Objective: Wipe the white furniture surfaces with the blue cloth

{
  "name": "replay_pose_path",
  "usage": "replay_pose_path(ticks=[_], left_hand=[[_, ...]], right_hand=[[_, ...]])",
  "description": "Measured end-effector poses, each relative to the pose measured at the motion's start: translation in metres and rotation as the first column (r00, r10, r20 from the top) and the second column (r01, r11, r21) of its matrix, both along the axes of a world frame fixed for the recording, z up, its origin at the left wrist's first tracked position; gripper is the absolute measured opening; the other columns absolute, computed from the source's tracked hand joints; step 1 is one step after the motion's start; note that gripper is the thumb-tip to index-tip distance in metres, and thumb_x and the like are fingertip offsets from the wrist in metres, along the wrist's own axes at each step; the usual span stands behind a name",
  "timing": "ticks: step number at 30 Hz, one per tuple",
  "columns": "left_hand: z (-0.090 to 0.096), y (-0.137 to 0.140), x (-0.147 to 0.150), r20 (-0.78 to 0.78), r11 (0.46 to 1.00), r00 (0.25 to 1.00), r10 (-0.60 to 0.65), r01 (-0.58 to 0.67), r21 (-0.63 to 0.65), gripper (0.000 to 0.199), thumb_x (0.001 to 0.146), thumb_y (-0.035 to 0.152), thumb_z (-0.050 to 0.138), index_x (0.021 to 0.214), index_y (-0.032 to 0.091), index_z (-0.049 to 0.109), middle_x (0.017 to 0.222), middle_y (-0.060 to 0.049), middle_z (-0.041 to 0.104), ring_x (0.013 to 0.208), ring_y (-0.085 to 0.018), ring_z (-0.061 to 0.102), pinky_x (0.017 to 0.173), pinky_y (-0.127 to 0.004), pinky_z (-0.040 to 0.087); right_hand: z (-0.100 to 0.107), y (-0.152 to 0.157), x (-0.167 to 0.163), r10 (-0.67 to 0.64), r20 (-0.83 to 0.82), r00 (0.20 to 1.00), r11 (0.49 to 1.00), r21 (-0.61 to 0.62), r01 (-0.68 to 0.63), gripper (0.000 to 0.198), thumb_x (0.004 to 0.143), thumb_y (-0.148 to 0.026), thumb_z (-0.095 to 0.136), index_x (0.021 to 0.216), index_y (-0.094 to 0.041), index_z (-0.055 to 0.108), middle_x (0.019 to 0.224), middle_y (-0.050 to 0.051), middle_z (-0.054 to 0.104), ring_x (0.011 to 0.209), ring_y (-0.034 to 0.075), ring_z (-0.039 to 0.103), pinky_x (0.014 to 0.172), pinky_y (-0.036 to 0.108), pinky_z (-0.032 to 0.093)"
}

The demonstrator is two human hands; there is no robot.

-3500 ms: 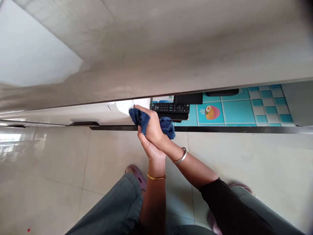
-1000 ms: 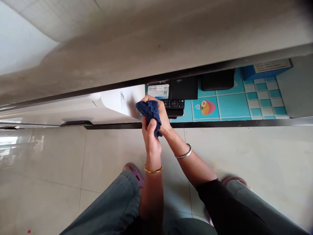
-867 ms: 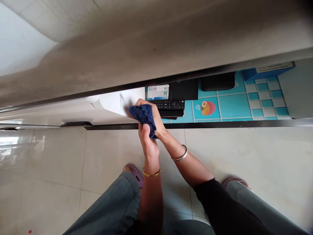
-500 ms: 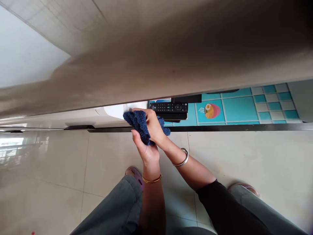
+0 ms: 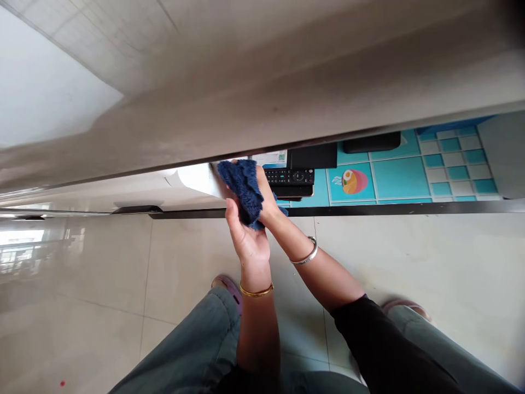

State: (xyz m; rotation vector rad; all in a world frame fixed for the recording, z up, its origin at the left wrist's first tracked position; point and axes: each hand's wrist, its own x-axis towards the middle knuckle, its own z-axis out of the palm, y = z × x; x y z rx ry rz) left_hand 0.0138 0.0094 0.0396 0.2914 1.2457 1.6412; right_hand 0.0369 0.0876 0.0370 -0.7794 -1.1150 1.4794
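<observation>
A dark blue fluffy cloth is bunched between my two hands at the opening of a shallow compartment. My right hand, with a silver bangle at the wrist, reaches in from the right and grips the cloth, its fingertips mostly covered. Below it, my left hand is turned palm up, thumb raised along the cloth's left side; its other fingers are hidden under the cloth. Just right of the cloth lies a black remote control, partly covered by my right hand.
A glossy beige surface overhangs the compartment. Inside are a black flat item, another dark item and a teal tile-patterned liner. A dark front edge runs above the tiled floor.
Both hands and the cloth have moved slightly up and deeper into the compartment. The view has shifted a little, so more of the compartment's items show.
</observation>
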Motion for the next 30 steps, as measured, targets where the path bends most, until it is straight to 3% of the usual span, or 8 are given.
replay_pose_path(ticks=[5, 11, 15, 20, 25, 30], left_hand=[[-0.012, -0.011, 0.003, -0.056, 1.0, 0.998, 0.012, -0.012, -0.012, 0.057, 0.094, 0.065, 0.053, 0.139, 0.031, 0.064, 0.136, -0.002, 0.07, 0.146, -0.024, 0.05, 0.114, -0.034, 0.048], [-0.015, -0.011, -0.005, -0.155, 0.999, 0.988, 0.022, -0.026, -0.024, 0.059, 0.096, 0.073, 0.041, 0.13, 0.035, 0.069, 0.136, 0.002, 0.069, 0.147, -0.029, 0.05, 0.112, -0.041, 0.051], [-0.011, -0.011, -0.009, -0.151, 0.999, 0.988, 0.013, -0.019, -0.041, 0.061, 0.093, 0.078, 0.042, 0.121, 0.034, 0.074, 0.129, 0.001, 0.072, 0.146, -0.031, 0.051, 0.109, -0.042, 0.053], [-0.003, -0.007, -0.014, -0.153, 0.997, 0.986, 0.06, -0.065, -0.032, 0.055, 0.095, 0.072, 0.043, 0.119, 0.034, 0.074, 0.128, 0.003, 0.073, 0.146, -0.031, 0.05, 0.112, -0.042, 0.051], [0.002, -0.005, -0.016, -0.201, 1.0, 0.979, 0.019, -0.018, 0.008, 0.051, 0.097, 0.068, 0.043, 0.122, 0.036, 0.073, 0.13, 0.006, 0.072, 0.147, -0.03, 0.049, 0.116, -0.042, 0.048], [0.007, -0.006, -0.018, -0.138, 0.997, 0.989, -0.058, 0.065, 0.046, 0.051, 0.094, 0.065, 0.053, 0.129, 0.032, 0.071, 0.141, 0.001, 0.068, 0.146, -0.027, 0.051, 0.114, -0.037, 0.05]], right_hand=[[-0.012, -0.015, 0.003, 0.063, -0.066, 0.996, 0.994, 0.094, -0.057, 0.033, 0.085, -0.026, 0.059, 0.066, -0.025, 0.032, 0.065, -0.005, 0.029, 0.063, 0.012, 0.028, 0.061, 0.029, 0.03], [-0.008, -0.015, -0.008, 0.047, -0.196, 0.98, 0.999, 0.006, -0.047, 0.015, 0.077, -0.021, 0.062, 0.072, -0.022, 0.048, 0.072, -0.005, 0.046, 0.067, 0.011, 0.038, 0.063, 0.026, 0.034], [0.0, -0.019, -0.009, 0.035, -0.274, 0.961, 0.999, -0.022, -0.043, 0.019, 0.077, -0.018, 0.06, 0.069, -0.022, 0.043, 0.067, -0.006, 0.041, 0.063, 0.01, 0.032, 0.058, 0.025, 0.028], [0.006, -0.026, -0.017, -0.119, -0.158, 0.98, 0.992, -0.067, 0.109, 0.034, 0.08, -0.019, 0.058, 0.066, -0.024, 0.027, 0.065, -0.004, 0.03, 0.065, 0.012, 0.029, 0.058, 0.025, 0.03], [0.009, -0.025, -0.027, -0.219, -0.128, 0.967, 0.975, -0.059, 0.213, 0.034, 0.083, -0.016, 0.057, 0.067, -0.024, 0.029, 0.067, -0.004, 0.03, 0.067, 0.013, 0.034, 0.063, 0.026, 0.039], [0.013, -0.008, -0.034, -0.245, -0.093, 0.965, 0.968, -0.081, 0.238, 0.031, 0.087, -0.015, 0.056, 0.069, -0.024, 0.033, 0.072, -0.002, 0.035, 0.077, 0.015, 0.042, 0.074, 0.029, 0.047]])
